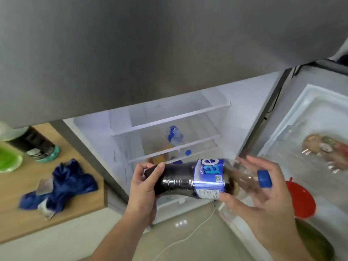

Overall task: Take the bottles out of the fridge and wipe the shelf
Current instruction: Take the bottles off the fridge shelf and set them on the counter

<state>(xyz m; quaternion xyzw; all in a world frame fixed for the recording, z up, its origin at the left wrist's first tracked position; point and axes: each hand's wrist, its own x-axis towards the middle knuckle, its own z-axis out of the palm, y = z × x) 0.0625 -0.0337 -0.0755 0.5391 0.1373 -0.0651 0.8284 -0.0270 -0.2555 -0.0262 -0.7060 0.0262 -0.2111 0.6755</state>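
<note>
A dark cola bottle (180,180) with a blue label and blue cap lies sideways in front of the open fridge. My left hand (145,187) grips its base. My right hand (263,194) cups its neck end, fingers spread behind the cap. Inside the fridge, a clear water bottle (175,136) with a blue label rests on a glass shelf (197,143). An orange bottle (160,157) and blue caps show on the level below. A crumpled blue cloth (66,183) sits on the wooden counter (22,213) at left.
A dark jar (35,144) and a green container (8,159) stand on the counter behind the cloth. The open fridge door (310,113) at right holds wrapped food (327,147) and a red lid (301,200). A white cable (190,234) runs across the tiled floor.
</note>
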